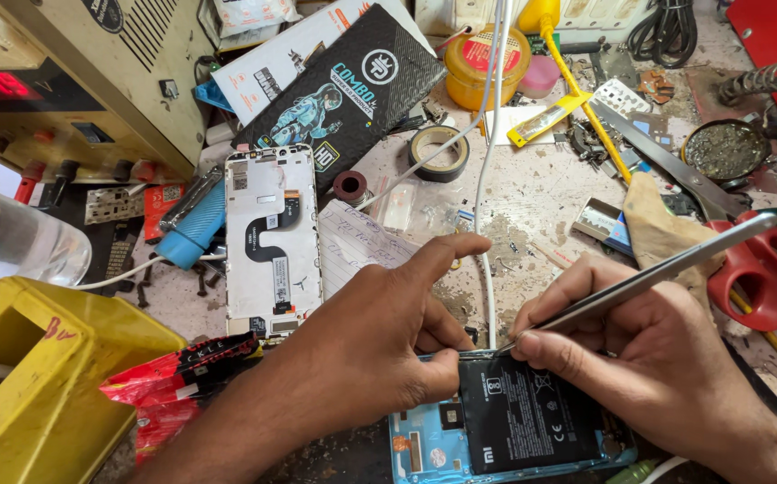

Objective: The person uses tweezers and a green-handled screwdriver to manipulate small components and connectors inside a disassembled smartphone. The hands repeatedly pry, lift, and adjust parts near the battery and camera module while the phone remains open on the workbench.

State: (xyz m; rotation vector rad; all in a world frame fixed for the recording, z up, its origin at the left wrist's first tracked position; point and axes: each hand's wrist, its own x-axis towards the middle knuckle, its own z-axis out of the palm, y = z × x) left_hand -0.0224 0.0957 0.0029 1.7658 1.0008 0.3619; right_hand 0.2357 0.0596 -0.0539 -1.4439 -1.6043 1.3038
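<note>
Carefully is the word for this step: the tweezers' tip should stay flat and shallow at the seam along the battery's top edge, prying by small lifts and never stabbing into the black cell, while the other hand keeps the frame from sliding.

At the near edge of the worktop lies an opened phone with a blue inner frame, its black battery seated in the middle. The right hand pinches a pair of metal tweezers between thumb and fingers, a narrow grip closed on the tool, with the tip meeting the battery's upper edge. The left hand presses on the phone's upper left part; thumb and curled fingers bear on the frame, and the forefinger points out free, so that grip is a loose press, not a clasp. A white back cover lies further in, beside a handwritten paper note.
</note>
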